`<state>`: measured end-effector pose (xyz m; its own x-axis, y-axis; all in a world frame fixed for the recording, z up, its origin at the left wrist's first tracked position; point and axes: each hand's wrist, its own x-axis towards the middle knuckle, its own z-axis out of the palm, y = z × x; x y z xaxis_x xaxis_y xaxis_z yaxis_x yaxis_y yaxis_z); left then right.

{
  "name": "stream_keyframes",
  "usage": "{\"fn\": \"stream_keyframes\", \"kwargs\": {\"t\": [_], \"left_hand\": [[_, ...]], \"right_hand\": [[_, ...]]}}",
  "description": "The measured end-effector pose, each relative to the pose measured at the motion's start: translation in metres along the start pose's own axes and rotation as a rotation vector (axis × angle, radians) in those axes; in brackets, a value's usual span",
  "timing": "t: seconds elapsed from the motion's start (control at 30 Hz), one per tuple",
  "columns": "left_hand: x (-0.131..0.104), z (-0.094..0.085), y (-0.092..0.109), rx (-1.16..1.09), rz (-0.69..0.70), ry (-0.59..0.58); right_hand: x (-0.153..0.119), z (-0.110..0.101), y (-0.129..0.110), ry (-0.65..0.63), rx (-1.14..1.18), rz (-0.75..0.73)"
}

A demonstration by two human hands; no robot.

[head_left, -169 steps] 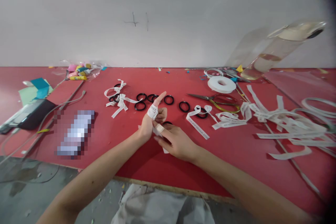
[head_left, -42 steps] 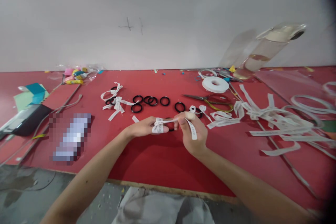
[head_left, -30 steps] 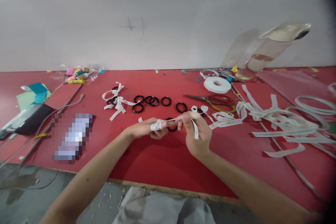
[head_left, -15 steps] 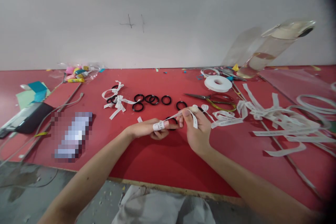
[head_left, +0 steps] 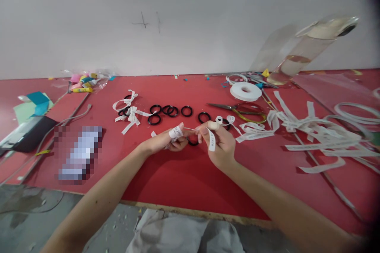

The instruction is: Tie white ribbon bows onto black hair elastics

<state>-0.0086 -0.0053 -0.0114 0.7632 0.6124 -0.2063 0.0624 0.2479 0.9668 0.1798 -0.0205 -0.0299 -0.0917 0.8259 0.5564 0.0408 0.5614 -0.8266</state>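
Observation:
Over the red table (head_left: 166,174), my left hand (head_left: 164,140) has a white printed ribbon (head_left: 176,131) wound around its fingertips. My right hand (head_left: 218,144) pinches the ribbon's free end, which hangs down over its fingers; a pale wrap covers one right fingertip. The strip runs taut between the two hands. A black ring (head_left: 192,140) lies on the table just under and between them, partly hidden by the fingers. Several more black rings (head_left: 170,110) lie in a row beyond the hands.
Tied ribbon bows with rings (head_left: 130,112) sit at the left of the row. Scissors (head_left: 240,110), a white tape roll (head_left: 246,91) and a heap of cut ribbon strips (head_left: 311,134) lie to the right. A clear bottle (head_left: 303,49) stands far right. A dark device (head_left: 25,136) and cable lie left.
The hands have drawn closer together, so the ribbon span between them is shorter. My left fingertips with the wound ribbon have risen and tilted up. My right hand moved slightly left.

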Motion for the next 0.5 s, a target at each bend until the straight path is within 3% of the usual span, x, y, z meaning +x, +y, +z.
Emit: {"fn": "stream_keyframes", "kwargs": {"t": [0.5], "left_hand": [[0.001,-0.003,-0.004,0.004,-0.025,0.012]], "right_hand": [[0.003,-0.004,0.015,0.023,-0.075,0.048]]}}
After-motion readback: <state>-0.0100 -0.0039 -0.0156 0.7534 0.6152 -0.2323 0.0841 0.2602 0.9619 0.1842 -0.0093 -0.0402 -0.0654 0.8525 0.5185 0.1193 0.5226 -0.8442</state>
